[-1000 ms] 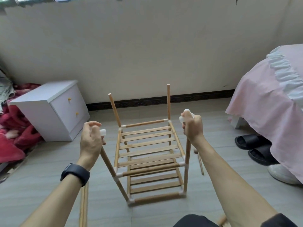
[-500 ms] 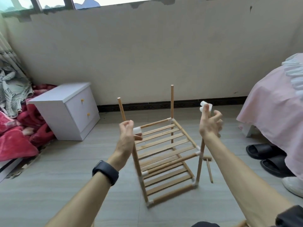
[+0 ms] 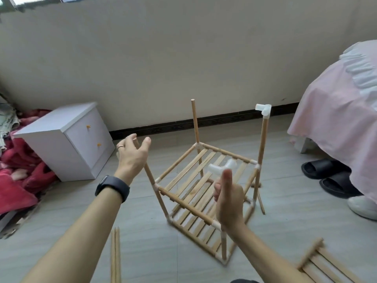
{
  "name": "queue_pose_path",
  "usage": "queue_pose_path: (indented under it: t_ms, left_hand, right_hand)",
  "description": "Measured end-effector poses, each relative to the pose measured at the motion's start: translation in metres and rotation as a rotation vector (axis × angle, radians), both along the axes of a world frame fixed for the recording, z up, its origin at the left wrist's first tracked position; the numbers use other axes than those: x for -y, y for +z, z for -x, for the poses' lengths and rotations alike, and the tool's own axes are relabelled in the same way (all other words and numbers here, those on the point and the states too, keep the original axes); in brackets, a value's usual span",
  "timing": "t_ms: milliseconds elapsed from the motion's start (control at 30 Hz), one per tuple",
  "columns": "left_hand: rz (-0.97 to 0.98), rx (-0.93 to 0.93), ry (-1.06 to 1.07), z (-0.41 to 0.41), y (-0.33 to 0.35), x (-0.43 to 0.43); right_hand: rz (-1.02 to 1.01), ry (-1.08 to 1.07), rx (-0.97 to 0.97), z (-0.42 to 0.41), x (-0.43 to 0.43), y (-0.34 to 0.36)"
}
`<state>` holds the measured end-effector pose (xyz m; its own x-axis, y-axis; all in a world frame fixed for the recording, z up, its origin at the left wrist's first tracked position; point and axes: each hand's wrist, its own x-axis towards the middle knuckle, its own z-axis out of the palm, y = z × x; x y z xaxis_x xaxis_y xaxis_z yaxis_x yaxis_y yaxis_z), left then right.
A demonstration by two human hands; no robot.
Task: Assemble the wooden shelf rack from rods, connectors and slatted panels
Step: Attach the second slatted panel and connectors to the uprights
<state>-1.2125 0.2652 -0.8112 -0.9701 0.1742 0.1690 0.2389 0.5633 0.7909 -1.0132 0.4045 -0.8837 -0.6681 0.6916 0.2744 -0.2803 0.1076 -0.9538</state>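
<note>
Two tiers of the wooden rack [image 3: 183, 203] are stood on the floor; a white connector [image 3: 220, 168], judged light and rigid, is pinched in the right hand [image 3: 229, 203] above them, and the left hand [image 3: 132, 154] is held open by a front rod [image 3: 150, 174]. Such thin rods are judged easily tipped, so each is best steadied near its top. A spare slatted panel [image 3: 318, 262] and loose rods [image 3: 115, 256] are seen lying aside on the floor.

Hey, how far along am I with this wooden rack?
Done: two slatted shelves are fitted, and a white connector caps the back right rod. In hand: your right hand pinches a second connector; your left hand is open by the left rod. Left: the back rod is bare on top, and a spare panel and loose rods lie on the floor.
</note>
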Motion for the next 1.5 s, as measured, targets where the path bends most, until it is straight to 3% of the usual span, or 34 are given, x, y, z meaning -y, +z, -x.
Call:
queue_pose_path:
  t_ms: [200, 400, 600, 833, 967, 1067, 1133, 1267, 1367, 1500]
  left_hand:
    - [-0.170, 0.116, 0.040, 0.029, -0.025, 0.004]
    - [-0.567, 0.111, 0.072, -0.005, -0.054, -0.002]
    - [-0.524, 0.040, -0.013, -0.048, -0.062, -0.010]
    - [-0.445, 0.066, -0.132, -0.049, -0.055, -0.007]
    - [-0.239, 0.028, -0.229, -0.050, -0.067, 0.015]
    - [-0.218, -0.035, -0.144, -0.059, -0.105, 0.056]
    - [-0.223, -0.011, 0.005, -0.073, -0.143, 0.090]
    - [-0.034, 0.055, 0.389, -0.117, -0.237, 0.160]
    - [0.227, 0.280, 0.413, -0.157, -0.302, 0.204]
    - [0.683, 0.631, 0.181, -0.194, -0.359, 0.233]
  right_hand:
    - [0.101, 0.024, -0.007, -0.008, -0.059, 0.000]
    - [0.115, -0.127, 0.038, 0.003, -0.116, 0.004]
    - [0.093, -0.410, 0.114, 0.035, -0.147, 0.009]
    - [0.081, -0.413, 0.164, 0.037, -0.152, 0.007]
    - [-0.082, -0.481, 0.203, 0.021, -0.138, -0.027]
    - [-0.174, -0.518, 0.307, -0.004, -0.097, -0.088]
    - [-0.310, -0.361, 0.382, -0.011, -0.061, -0.123]
    - [-0.888, 0.004, 0.480, 0.010, 0.000, -0.148]
    - [-1.227, 0.235, 0.535, 0.049, 0.028, -0.149]
    - [-1.358, 0.337, 0.723, 0.084, 0.049, -0.166]
